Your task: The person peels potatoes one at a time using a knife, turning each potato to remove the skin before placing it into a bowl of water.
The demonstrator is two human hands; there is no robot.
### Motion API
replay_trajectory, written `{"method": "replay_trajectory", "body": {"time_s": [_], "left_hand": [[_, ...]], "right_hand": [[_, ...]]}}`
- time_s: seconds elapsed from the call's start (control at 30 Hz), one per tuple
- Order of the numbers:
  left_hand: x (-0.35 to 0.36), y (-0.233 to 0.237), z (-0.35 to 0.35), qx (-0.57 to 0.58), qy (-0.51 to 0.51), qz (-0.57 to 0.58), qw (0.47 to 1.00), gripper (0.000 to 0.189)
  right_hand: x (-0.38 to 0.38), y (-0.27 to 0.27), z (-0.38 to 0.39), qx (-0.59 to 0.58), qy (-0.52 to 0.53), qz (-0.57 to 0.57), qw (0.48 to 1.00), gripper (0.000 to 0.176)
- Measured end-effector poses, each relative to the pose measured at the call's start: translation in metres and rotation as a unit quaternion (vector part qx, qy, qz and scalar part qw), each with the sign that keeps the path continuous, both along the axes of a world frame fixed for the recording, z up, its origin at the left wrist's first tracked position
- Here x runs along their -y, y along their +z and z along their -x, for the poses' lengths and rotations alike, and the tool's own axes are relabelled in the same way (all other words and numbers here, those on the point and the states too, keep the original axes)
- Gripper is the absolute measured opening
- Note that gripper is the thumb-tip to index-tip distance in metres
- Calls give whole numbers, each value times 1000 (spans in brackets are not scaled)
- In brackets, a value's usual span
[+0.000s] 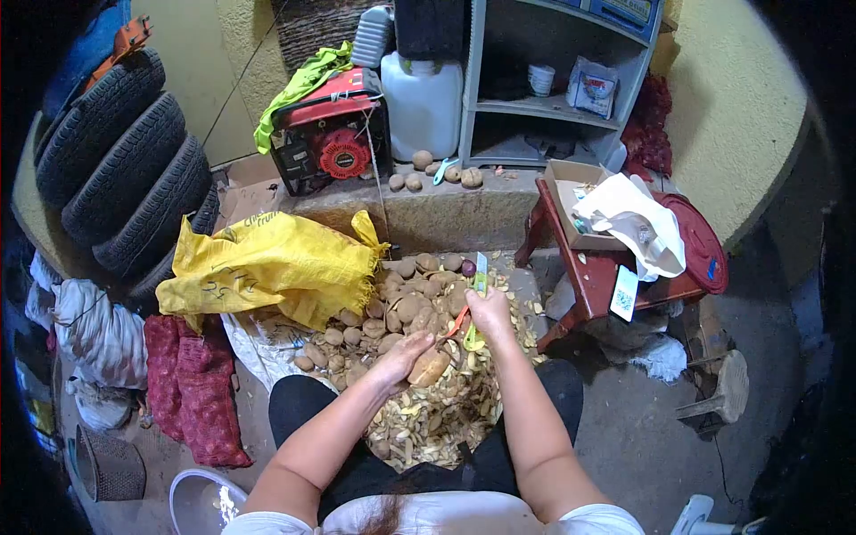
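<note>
My left hand (406, 358) is closed round a brown, partly peeled potato (430, 366) above a heap of peelings (432, 423) between my knees. Just to its right, my right hand (489, 314) grips something with a green and white upper end (481, 272). An orange tool (458, 322) shows between my two hands; which hand holds it is unclear. Beyond my hands lies a pile of unpeeled potatoes (412, 308), with a purple onion (468, 267) at its far edge.
A yellow sack (267, 267) lies left of the pile. Red net sacks (201, 388) and tyres (134, 169) stand farther left. At the right is a red table (584, 276) holding a box and a phone. A generator (332, 134) and a shelf (544, 107) are behind.
</note>
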State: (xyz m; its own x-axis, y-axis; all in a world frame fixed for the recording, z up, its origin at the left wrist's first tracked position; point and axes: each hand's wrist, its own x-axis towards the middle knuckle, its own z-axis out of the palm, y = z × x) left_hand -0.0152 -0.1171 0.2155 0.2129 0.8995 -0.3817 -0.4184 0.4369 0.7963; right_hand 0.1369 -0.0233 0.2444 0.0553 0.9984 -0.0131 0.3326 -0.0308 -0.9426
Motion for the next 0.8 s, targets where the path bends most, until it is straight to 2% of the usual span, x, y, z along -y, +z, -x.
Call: {"method": "replay_trajectory", "body": {"time_s": [0.13,0.2,0.23,0.27,0.33,0.37,0.4,0.47,0.5,0.6,0.67,0.73,0.8], "left_hand": [[4,7,0,25,11,8,1000,45],[5,2,-1,9,45,78,996,48],[5,-1,-8,59,82,64,993,47],[5,-2,-8,59,82,64,993,47],[7,-1,-8,-3,65,26,998,45],[4,-2,-8,-5,84,39,996,27],[5,3,-7,-5,83,39,996,27],[10,14,-4,-6,6,16,1000,41],[11,9,0,-6,6,17,1000,41],[12,0,8,-27,-34,-10,999,41],[10,12,11,40,-9,124,991,44],[4,4,13,75,20,149,986,44],[-2,-4,15,193,39,180,964,38]], "right_hand": [[-5,-8,-4,-18,-34,8,999,22],[-1,-7,1,-19,-40,9,999,22],[1,-4,3,-20,-45,9,999,22],[3,-1,3,-20,-45,9,999,22],[4,2,3,28,-18,6,999,24],[1,-2,0,24,13,30,999,25],[-2,-6,-2,23,12,30,999,25],[-10,-17,-6,8,26,74,997,24],[-22,-37,-11,-9,6,81,997,23],[-35,-51,-24,-33,-44,92,994,27],[-36,-55,-23,9,-71,45,996,26],[-26,-35,-21,4,-75,46,996,24],[-20,-20,-20,4,-118,16,993,24]]}}
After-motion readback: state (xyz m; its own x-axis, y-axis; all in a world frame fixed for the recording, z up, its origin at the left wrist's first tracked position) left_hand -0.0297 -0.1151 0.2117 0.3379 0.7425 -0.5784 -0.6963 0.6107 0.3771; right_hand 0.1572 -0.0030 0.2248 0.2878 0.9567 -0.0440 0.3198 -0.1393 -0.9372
